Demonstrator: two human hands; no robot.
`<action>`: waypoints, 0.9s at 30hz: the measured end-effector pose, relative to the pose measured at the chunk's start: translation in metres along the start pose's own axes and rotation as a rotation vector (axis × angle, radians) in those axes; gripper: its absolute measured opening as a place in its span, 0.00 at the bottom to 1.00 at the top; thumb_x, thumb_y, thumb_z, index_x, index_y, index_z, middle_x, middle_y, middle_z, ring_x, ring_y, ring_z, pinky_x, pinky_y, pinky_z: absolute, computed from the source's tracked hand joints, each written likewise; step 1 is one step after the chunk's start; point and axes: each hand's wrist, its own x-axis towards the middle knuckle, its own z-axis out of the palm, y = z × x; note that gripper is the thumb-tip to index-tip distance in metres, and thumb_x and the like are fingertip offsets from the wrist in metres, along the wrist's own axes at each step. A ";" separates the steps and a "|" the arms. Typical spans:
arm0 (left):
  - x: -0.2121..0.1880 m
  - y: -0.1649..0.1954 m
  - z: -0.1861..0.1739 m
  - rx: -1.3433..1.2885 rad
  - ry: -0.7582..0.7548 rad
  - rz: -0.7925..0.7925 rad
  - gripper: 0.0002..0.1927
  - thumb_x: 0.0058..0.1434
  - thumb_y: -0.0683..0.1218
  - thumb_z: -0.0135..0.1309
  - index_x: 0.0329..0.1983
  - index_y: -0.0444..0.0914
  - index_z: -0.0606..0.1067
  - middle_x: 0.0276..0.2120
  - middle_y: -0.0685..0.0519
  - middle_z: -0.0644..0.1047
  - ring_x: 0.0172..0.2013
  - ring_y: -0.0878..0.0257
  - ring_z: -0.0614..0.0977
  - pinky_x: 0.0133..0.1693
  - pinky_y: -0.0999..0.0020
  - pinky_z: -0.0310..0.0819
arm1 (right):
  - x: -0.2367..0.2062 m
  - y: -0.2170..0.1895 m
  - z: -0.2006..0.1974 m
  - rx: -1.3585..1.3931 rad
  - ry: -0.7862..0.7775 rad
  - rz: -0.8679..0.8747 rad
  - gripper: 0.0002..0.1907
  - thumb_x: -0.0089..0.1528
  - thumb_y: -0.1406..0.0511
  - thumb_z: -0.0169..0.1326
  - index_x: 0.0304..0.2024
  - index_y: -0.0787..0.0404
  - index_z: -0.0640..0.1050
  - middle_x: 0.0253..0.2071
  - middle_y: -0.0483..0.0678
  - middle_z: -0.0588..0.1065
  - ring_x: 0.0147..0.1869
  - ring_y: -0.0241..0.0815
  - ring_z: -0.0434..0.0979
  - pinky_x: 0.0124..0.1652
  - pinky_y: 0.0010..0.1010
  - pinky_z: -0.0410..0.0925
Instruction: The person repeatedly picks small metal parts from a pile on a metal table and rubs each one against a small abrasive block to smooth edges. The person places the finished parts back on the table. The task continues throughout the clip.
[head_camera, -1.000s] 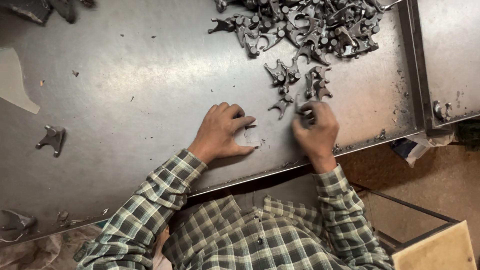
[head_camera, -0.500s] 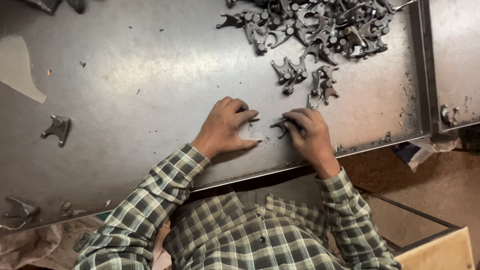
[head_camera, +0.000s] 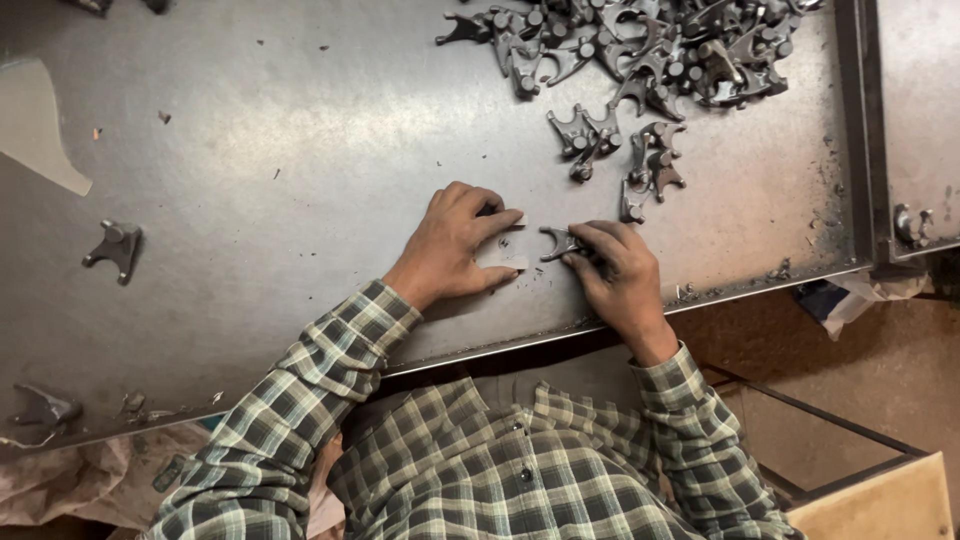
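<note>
gripping forked part (head_camera: 560, 243) — right hand (head_camera: 620, 280)

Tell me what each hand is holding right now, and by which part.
The right hand grips a dark forked metal part by its stem end, fork prongs pointing left. The left hand lies on the metal table, fingers around a small pale piece.

No labels, signs or screens show. The only package-like things are a crumpled pale wrapper (head_camera: 868, 290) with a blue patch, below the table's right edge, and a rumpled whitish bag (head_camera: 70, 480) at lower left (its contents cannot be told).
</note>
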 end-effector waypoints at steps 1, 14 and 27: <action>0.000 0.000 0.000 0.003 -0.002 0.000 0.36 0.43 0.57 0.73 0.56 0.42 0.80 0.50 0.50 0.75 0.53 0.53 0.72 0.59 0.55 0.66 | 0.000 -0.001 0.001 0.022 -0.016 0.030 0.17 0.58 0.70 0.66 0.50 0.64 0.81 0.48 0.53 0.78 0.47 0.48 0.81 0.44 0.34 0.75; 0.001 -0.001 -0.001 -0.019 -0.027 0.012 0.35 0.44 0.55 0.72 0.57 0.42 0.80 0.50 0.51 0.75 0.53 0.52 0.72 0.58 0.55 0.67 | 0.004 -0.004 0.004 0.141 -0.105 0.107 0.15 0.57 0.71 0.65 0.48 0.62 0.83 0.45 0.50 0.79 0.42 0.43 0.81 0.39 0.30 0.74; -0.001 0.000 0.000 -0.033 -0.031 -0.017 0.34 0.44 0.56 0.73 0.56 0.43 0.81 0.49 0.51 0.75 0.53 0.52 0.72 0.58 0.55 0.67 | -0.014 0.056 -0.088 -0.078 0.285 0.395 0.26 0.59 0.62 0.71 0.57 0.61 0.78 0.54 0.52 0.78 0.51 0.43 0.82 0.44 0.28 0.78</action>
